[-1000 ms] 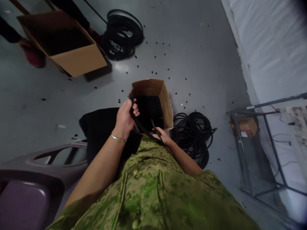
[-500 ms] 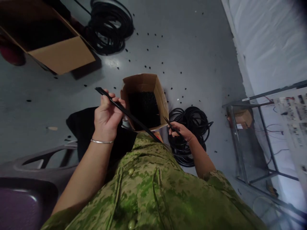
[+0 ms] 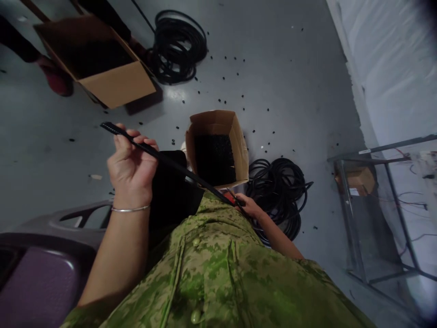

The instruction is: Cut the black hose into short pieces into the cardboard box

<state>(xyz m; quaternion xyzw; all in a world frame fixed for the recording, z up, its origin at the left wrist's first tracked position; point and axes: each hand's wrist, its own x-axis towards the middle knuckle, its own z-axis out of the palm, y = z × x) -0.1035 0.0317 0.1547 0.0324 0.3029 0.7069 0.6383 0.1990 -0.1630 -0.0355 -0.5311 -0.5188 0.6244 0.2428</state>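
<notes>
My left hand [image 3: 131,168] is raised at left of centre, fingers pinched round a black ribbed hose [image 3: 164,160] whose free end sticks out up and to the left. The hose runs down to the right to my right hand [image 3: 248,207], which is closed on it low beside my green camouflage shirt. Something thin and dark with a red part shows at that hand; I cannot make it out. Just beyond stands a small open cardboard box [image 3: 239,141] filled with small black pieces.
A coil of black hose [image 3: 282,191] lies right of the small box, another coil [image 3: 179,45] at the top. A larger open cardboard box [image 3: 116,84] sits top left beside another person's legs. Small black bits are scattered over the grey floor. A metal frame [image 3: 375,214] stands right, a purple chair [image 3: 44,273] lower left.
My left hand has pulled the hose further up and to the left. My right hand has moved back in from the coil to the hose near my shirt.
</notes>
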